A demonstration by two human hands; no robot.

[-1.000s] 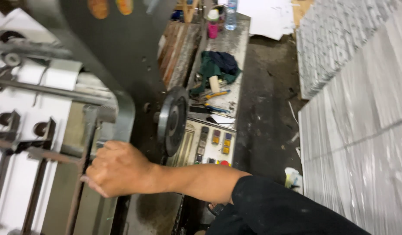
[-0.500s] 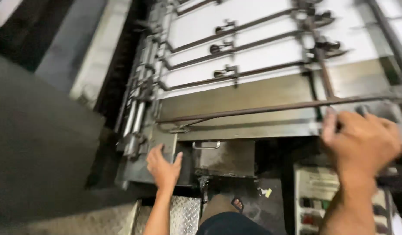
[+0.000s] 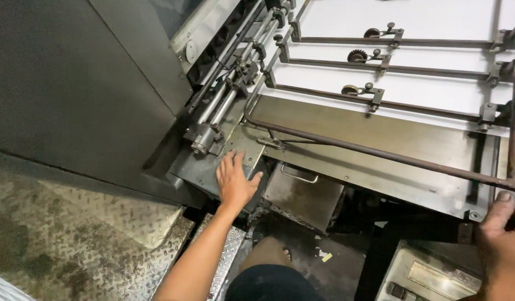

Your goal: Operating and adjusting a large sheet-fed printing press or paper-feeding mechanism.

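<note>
I look down on a large metal sheet-feeding machine (image 3: 380, 139). My left hand (image 3: 235, 181) lies flat, fingers spread, on the machine's lower metal plate beside a small hinged door with a handle (image 3: 302, 192). My right hand (image 3: 502, 234) grips the machine's frame edge at the lower right, below a long rusty rod (image 3: 380, 153). White paper sheets (image 3: 413, 56) lie on the feed table under thin bars with small wheels (image 3: 357, 56).
A dark machine housing (image 3: 79, 83) rises at the left. Diamond-plate steps (image 3: 123, 239) lie below it. My foot (image 3: 268, 253) stands on the dirty floor. A control panel (image 3: 424, 276) sits at the lower right. Steel rollers (image 3: 218, 103) run diagonally.
The view has shifted closer and to the left. My left hand has moved from reaching up to lying flat on the plate. My right hand has slid to the frame's lower right corner.
</note>
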